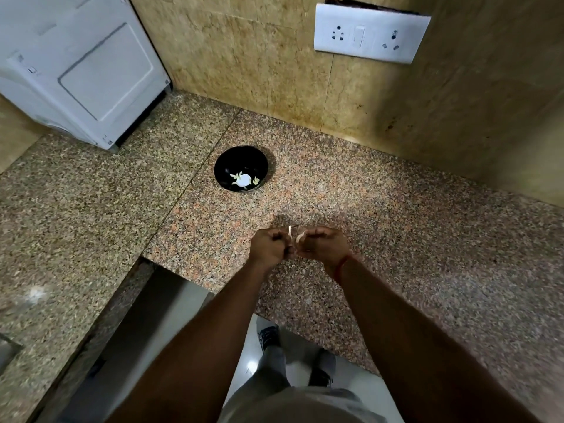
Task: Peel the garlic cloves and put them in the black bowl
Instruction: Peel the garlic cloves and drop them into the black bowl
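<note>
Head view: two hands — left hand [268, 247], right hand [323, 245] — pinch one garlic clove [291, 250]; one black bowl [241, 171].

No text, label, brand or number can be read anywhere, not on the white plastic socket plate [370, 32] at upper right, nor on the white appliance [76, 65] at upper left.

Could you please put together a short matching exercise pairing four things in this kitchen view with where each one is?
Things:
1. black bowl
2. garlic clove
3. socket plate
4. white appliance

Places:
A. on the tiled wall, upper right
B. between the fingers of both hands
C. back left corner of the counter
D. mid-counter, beyond the hands

Pairs: 1-D, 2-B, 3-A, 4-C
</note>
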